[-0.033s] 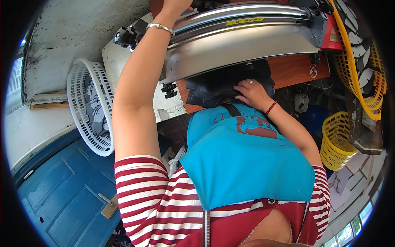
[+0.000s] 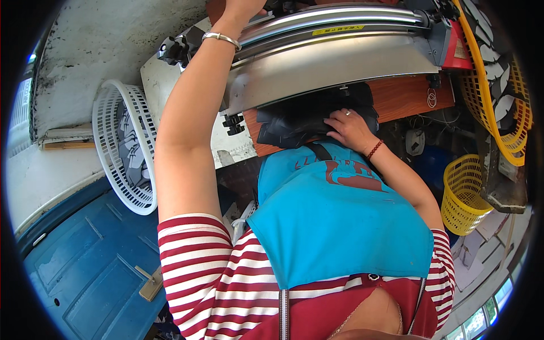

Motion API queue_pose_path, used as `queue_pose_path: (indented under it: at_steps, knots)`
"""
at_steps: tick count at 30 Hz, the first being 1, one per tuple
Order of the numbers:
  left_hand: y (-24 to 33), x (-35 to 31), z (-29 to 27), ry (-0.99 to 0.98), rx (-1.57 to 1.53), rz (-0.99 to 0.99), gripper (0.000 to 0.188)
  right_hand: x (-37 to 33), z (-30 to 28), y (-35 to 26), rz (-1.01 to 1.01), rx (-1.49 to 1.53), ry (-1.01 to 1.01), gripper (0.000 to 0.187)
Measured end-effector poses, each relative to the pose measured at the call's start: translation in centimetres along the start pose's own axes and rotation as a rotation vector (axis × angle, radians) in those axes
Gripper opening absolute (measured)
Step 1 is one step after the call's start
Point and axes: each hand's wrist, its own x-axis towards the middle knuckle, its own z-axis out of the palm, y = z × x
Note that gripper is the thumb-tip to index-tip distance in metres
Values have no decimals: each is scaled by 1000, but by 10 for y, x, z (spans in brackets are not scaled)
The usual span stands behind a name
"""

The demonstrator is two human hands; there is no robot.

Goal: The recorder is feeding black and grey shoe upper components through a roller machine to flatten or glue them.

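My left arm reaches up across a roller machine with a long metal cover [image 2: 334, 59]. At the top edge, my left hand [image 2: 243, 8] is cut off by the picture, so its fingers are mostly out of sight. In front of the machine, a stack of black, leather-like sheets [image 2: 294, 116] lies on the bench, its far part under the cover's edge. On the right part of this stack rests my right hand [image 2: 347, 128], open, its fingers slightly bent and lying on the top sheet.
A white basket [image 2: 153, 170] with grey cut pieces stands left of the machine. At the right, a yellow basket [image 2: 481, 85] holds grey and white pieces, with another yellow basket [image 2: 464, 195] lower down. Black knobs stick out from the machine; a blue door [image 2: 85, 255] is at lower left.
The fingers of my right hand have shifted very slightly to the right on the black sheets. My left arm has not visibly moved.
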Motion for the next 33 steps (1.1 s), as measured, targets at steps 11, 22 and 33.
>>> queue_pose_path:
  at_steps: [11,22,33]
  knots:
    - [-57,8,-7,-116,532,433,25,26,-142,-66,-17,-107,278,20]
    - [-35,27,22,-588,458,69,37,81,-106,-20,-70,-212,430,22]
    - [7,37,4,-290,100,-226,18,-10,14,-2,31,-77,-97,24]
